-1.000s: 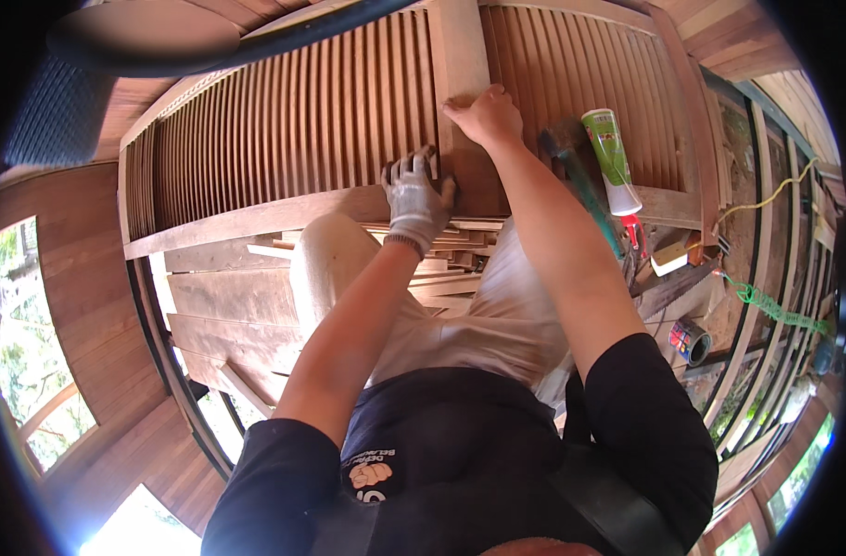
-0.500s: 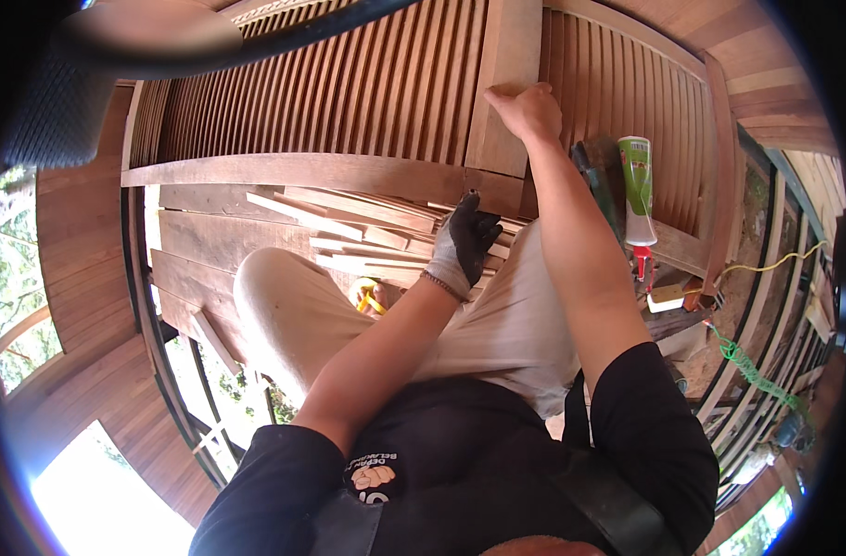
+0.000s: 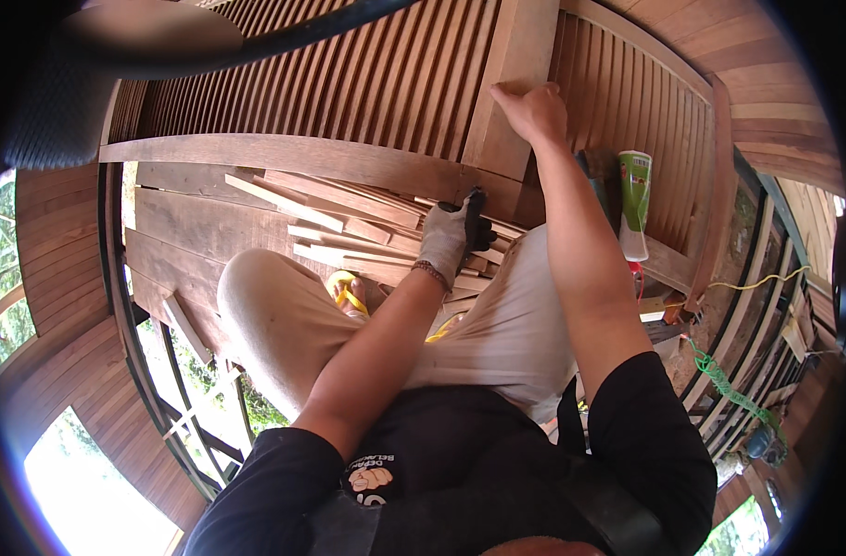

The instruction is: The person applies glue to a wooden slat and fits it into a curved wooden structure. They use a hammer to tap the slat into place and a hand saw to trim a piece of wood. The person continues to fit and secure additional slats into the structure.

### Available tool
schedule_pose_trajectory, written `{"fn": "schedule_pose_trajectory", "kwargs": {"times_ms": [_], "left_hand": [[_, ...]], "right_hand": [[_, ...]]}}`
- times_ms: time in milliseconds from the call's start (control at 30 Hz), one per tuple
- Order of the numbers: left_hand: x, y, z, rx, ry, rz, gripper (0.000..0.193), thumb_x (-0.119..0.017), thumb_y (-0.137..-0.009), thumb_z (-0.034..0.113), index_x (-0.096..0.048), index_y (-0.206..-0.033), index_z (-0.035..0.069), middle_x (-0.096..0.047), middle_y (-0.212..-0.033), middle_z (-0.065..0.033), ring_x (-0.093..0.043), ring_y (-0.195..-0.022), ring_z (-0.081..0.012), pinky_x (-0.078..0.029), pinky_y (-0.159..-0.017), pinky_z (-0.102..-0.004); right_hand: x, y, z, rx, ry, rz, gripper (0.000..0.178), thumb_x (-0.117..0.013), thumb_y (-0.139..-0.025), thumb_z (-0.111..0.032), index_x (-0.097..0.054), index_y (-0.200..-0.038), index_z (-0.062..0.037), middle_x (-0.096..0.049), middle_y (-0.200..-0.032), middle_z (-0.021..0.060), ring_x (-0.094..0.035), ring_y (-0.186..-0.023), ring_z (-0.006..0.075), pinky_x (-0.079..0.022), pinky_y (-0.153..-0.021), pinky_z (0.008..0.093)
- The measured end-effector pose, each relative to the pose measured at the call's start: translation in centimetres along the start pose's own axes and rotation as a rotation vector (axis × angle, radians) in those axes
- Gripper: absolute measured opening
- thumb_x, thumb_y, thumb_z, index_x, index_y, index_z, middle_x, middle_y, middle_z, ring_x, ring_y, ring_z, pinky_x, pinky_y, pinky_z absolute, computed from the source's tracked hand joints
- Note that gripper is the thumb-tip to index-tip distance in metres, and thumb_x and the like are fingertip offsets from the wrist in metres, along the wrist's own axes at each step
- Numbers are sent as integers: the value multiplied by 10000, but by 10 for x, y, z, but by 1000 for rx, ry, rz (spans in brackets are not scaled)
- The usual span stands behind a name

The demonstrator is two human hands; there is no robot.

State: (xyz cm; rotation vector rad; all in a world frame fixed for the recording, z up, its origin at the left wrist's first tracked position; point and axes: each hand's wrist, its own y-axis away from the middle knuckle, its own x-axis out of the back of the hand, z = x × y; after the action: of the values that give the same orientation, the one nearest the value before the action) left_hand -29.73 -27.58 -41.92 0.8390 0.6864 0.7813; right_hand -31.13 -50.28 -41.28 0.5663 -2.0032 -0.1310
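A large louvred wooden shutter (image 3: 344, 167) spans the far side, its slats split by a wide plain crosspiece (image 3: 508, 65). My bare right hand (image 3: 534, 111) is closed over this crosspiece, thumb lying across its face and fingers bent at its right edge. Along the shutter's near edge, by the crosspiece's foot, my left hand (image 3: 455, 232) wears a grey and black glove. Its fingers are curled, and whatever they may pinch is too small or hidden to name. Loose wooden strips (image 3: 367, 232) lie beneath and beside that hand.
A green and white sealant tube (image 3: 635, 199) lies on the shutter's right part, beside a dark green tool (image 3: 597, 181) partly hidden by my forearm. Yellow cord (image 3: 761, 283) and coiled green rope (image 3: 724, 380) are to the right. A yellow sandal (image 3: 342, 281) shows between my knees.
The view has shifted slightly, and more of the strips and sandals shows. My gloved left hand has turned a little at the shutter's near edge; my right hand keeps its place on the crosspiece.
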Motion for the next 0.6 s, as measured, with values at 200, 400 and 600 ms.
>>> {"fn": "schedule_pose_trajectory", "kwargs": {"times_ms": [200, 400, 600], "left_hand": [[-1, 1, 11, 66, -141, 7, 456, -725, -941, 363, -555, -1080, -37, -685, -752, -197, -691, -546, -296, -548, -439, -368], [5, -3, 15, 92, -249, -30, 469, -715, -946, 381, -566, -1066, -47, -683, -743, -190, -679, -522, -287, -539, -423, -374], [9, -12, 12, 89, -332, 0, 434, -700, -958, 365, -583, -1058, -40, -673, -728, -172, -682, -541, -271, -541, -443, -363]], "right_hand": [[-3, -5, 6, 7, 65, 9, 1210, -722, -753, -694, -309, -1394, 246, -638, -1226, 325, -652, -1159, 382, -559, -941, 425], [18, 3, -8, -1, 153, -73, 1013, -678, -774, -725, -567, -1246, 165, -637, -1252, 307, -652, -1155, 404, -548, -956, 446], [18, 4, -6, -17, 176, -80, 1019, -653, -777, -758, -582, -1254, 139, -654, -1249, 273, -656, -1158, 381, -548, -952, 443]]}}
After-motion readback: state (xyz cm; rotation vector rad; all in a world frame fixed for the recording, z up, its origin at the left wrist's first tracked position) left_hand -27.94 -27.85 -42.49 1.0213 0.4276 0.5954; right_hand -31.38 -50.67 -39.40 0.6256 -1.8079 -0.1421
